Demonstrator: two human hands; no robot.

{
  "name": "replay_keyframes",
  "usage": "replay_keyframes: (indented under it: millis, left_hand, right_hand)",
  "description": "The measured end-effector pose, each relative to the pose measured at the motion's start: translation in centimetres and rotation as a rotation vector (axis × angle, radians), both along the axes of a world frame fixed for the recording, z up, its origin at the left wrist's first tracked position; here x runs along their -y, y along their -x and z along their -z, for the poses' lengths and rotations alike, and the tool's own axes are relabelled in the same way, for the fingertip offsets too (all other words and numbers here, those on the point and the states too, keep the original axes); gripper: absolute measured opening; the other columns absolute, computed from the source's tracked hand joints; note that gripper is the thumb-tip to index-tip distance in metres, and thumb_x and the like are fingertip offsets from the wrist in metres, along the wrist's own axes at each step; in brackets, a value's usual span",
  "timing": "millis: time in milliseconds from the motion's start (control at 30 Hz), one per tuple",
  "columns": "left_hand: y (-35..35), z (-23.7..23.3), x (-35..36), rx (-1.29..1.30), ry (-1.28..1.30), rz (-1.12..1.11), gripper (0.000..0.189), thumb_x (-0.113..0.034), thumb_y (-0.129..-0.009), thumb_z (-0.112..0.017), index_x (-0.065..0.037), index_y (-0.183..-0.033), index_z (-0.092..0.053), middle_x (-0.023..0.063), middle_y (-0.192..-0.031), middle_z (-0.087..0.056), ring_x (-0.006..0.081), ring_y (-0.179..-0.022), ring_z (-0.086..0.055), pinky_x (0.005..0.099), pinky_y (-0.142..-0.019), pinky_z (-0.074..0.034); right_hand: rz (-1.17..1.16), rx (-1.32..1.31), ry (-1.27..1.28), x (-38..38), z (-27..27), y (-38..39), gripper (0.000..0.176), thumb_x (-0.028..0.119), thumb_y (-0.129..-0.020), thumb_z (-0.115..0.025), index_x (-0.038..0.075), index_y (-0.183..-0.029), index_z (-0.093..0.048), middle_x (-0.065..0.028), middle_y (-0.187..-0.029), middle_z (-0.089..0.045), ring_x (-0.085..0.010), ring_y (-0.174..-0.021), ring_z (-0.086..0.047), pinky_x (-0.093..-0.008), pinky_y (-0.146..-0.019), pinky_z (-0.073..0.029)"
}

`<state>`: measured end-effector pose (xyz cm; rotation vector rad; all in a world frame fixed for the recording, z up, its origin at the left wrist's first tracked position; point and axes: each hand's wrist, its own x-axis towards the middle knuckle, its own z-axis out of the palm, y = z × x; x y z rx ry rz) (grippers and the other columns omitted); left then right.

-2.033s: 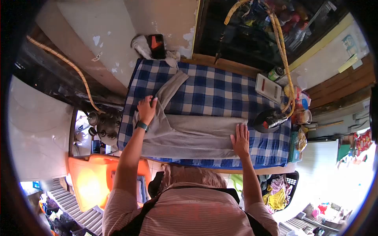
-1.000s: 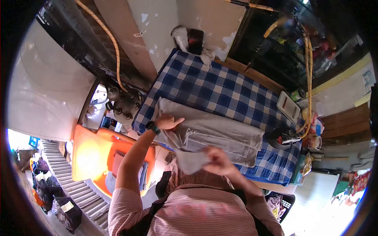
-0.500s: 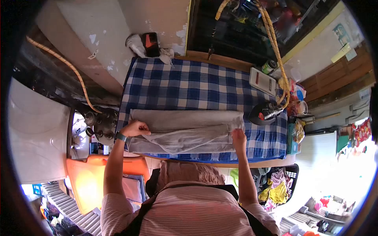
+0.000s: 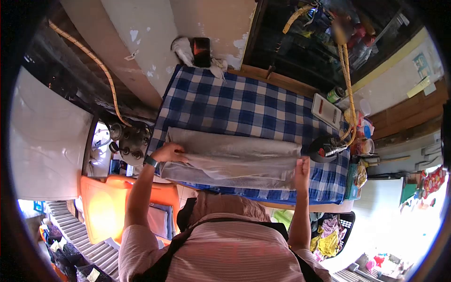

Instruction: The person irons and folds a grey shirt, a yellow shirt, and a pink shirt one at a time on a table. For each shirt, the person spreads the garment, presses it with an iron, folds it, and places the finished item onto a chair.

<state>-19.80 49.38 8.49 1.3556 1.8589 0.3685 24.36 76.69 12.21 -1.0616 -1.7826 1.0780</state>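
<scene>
A grey folded garment (image 4: 230,141) lies lengthwise across the blue-and-white checked cloth on the table, its top layer wrinkled along the middle. My left hand (image 4: 170,152), with a dark band on the wrist, is closed on the garment's left end, thumb and fingers pinching the fabric. At the right end, my right hand (image 4: 302,171) pinches the edge of the same garment. An iron (image 4: 324,149) rests on the checked cloth (image 4: 225,105), just beyond my right hand.
A yellowish wrapped cord (image 4: 350,89) hangs down to the iron. Behind it lies a white tray (image 4: 326,111) beside a green can (image 4: 335,95). A phone (image 4: 202,52) sits at the back left. Orange chairs (image 4: 105,207) stand left; a black laundry basket (image 4: 346,225) stands right.
My view has tilted, shifting the scene. My right hand has moved outward to the garment's right edge, and its top layer looks more stretched. Both hands keep their pinch; the iron stays put.
</scene>
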Motion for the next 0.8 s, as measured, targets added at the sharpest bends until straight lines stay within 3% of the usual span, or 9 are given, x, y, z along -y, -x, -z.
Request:
replay_keyframes:
  millis: [167,233,333,433,533,600,633,700,800]
  left_hand:
    - [-0.5,0.5,-0.5,0.117,-0.084,-0.157,0.036,-0.036,-0.082,-0.073,-0.003,-0.093,-0.067,0.0071,-0.083,-0.068,0.0143,-0.077,-0.063,0.0315,-0.067,-0.049]
    - [-0.5,0.7,-0.4,0.134,-0.144,-0.171,0.033,-0.033,-0.085,-0.071,-0.002,-0.093,-0.066,0.0066,-0.082,-0.067,0.0133,-0.075,-0.063,0.0312,-0.065,-0.049]
    - [-0.5,2.3,0.1,0.206,-0.246,-0.235,0.025,-0.027,-0.087,-0.069,-0.003,-0.089,-0.065,0.0014,-0.074,-0.064,0.0044,-0.064,-0.054,0.0226,-0.059,-0.044]
    - [-0.8,2.7,0.6,0.229,-0.336,-0.299,0.024,-0.026,-0.087,-0.069,-0.003,-0.089,-0.064,0.0016,-0.071,-0.062,0.0034,-0.063,-0.052,0.0218,-0.055,-0.042]
    - [-1.6,2.3,0.0,0.155,-0.244,-0.351,0.022,-0.025,-0.087,-0.068,-0.004,-0.09,-0.064,0.0024,-0.072,-0.063,0.0084,-0.068,-0.057,0.0283,-0.067,-0.045]
    - [-3.3,1.6,-0.9,-0.418,-0.236,-0.312,0.016,-0.018,-0.086,-0.064,-0.007,-0.098,-0.064,0.0059,-0.091,-0.065,0.0173,-0.089,-0.061,0.0408,-0.084,-0.042]
    - [-4.7,1.3,-1.8,-0.416,-0.238,-0.306,0.016,-0.018,-0.086,-0.064,-0.007,-0.098,-0.064,0.0059,-0.091,-0.065,0.0173,-0.089,-0.061,0.0408,-0.084,-0.042]
    - [-8.0,0.8,-3.8,-0.609,-0.548,-0.358,0.023,-0.015,-0.085,-0.06,-0.01,-0.107,-0.061,0.0085,-0.116,-0.059,0.026,-0.112,-0.053,0.0509,-0.095,-0.033]
    - [-12.4,3.5,-5.5,-0.586,-0.648,0.138,0.037,-0.018,-0.086,-0.057,-0.013,-0.122,-0.054,0.0089,-0.139,-0.043,0.0282,-0.133,-0.036,0.0516,-0.107,-0.024]
  right_hand:
    - [-0.042,0.202,0.29,-2.0,3.6,-1.4,0.032,0.024,-0.096,-0.055,0.005,-0.072,-0.044,0.0049,-0.066,-0.032,-0.0065,-0.065,-0.032,-0.0274,-0.055,-0.029]
    - [-0.308,0.463,0.235,-1.8,5.5,-1.6,0.037,0.023,-0.096,-0.057,0.005,-0.069,-0.04,0.0056,-0.064,-0.028,-0.0063,-0.063,-0.029,-0.0285,-0.051,-0.027]
    - [-0.35,0.407,0.186,-2.5,7.9,-2.3,0.031,0.025,-0.095,-0.058,0.003,-0.073,-0.052,0.0057,-0.065,-0.04,-0.0056,-0.065,-0.037,-0.0256,-0.055,-0.034]
    - [-0.266,0.278,0.132,-1.5,0.9,-0.9,0.03,0.023,-0.094,-0.059,0.003,-0.074,-0.052,0.0005,-0.061,-0.041,-0.0085,-0.061,-0.038,-0.0272,-0.055,-0.034]
    - [-0.235,0.367,-0.078,-2.3,0.9,-0.7,0.032,0.023,-0.094,-0.059,0.001,-0.072,-0.049,-0.0076,-0.057,-0.039,-0.0126,-0.056,-0.037,-0.0299,-0.053,-0.034]
    - [-0.221,0.371,-0.125,-2.9,4.3,-0.9,0.033,0.023,-0.093,-0.06,0.0,-0.072,-0.047,-0.01,-0.058,-0.038,-0.0141,-0.055,-0.036,-0.031,-0.052,-0.033]
    - [-0.221,0.375,-0.176,-3.3,5.7,-1.1,0.034,0.022,-0.093,-0.06,0.0,-0.072,-0.046,-0.0125,-0.058,-0.037,-0.0156,-0.053,-0.034,-0.0321,-0.05,-0.032]
    - [-0.223,0.379,-0.219,-3.6,6.1,-1.1,0.033,0.021,-0.091,-0.062,-0.001,-0.071,-0.047,-0.014,-0.059,-0.043,-0.0196,-0.053,-0.042,-0.0333,-0.051,-0.036]
    - [-0.233,0.393,-0.185,-3.5,5.8,-0.9,0.028,0.02,-0.089,-0.064,-0.001,-0.074,-0.052,-0.0155,-0.06,-0.051,-0.0231,-0.052,-0.05,-0.0338,-0.052,-0.04]
